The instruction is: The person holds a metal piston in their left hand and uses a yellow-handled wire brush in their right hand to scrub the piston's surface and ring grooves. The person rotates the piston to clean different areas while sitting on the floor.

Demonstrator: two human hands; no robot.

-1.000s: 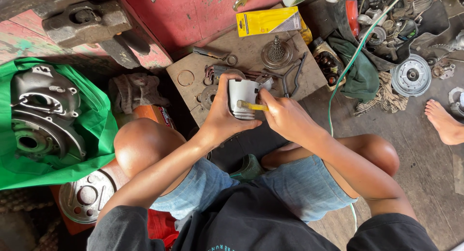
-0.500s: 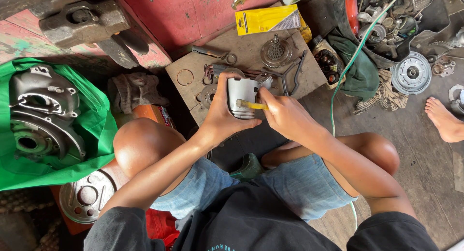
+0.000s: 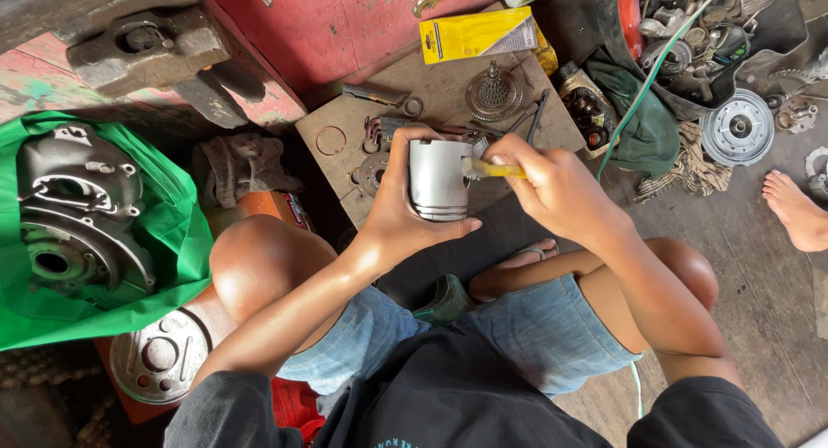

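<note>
Workshop floor of dark grimy concrete, with a low brown board (image 3: 448, 94) set against a red-painted wall (image 3: 362, 25) and strewn with rings, one toothed gear and small metal parts. One silver cylindrical metal piston (image 3: 438, 179) is held above the board, left hand (image 3: 398, 213) wrapped closed around its side. Right hand (image 3: 552, 185) pinches one thin yellow-handled tool (image 3: 490, 169), tip touching the piston's upper edge; one green bag (image 3: 164, 241) holds one grey engine casing (image 3: 73, 215) far left.

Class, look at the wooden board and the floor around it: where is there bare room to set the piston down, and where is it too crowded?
Free: the board's bare middle, between the yellow packet and the loose ring; also the floor right of the knee. Crowded: the board's edge under the left hand and right hand, and the parts heap at top right.
</note>
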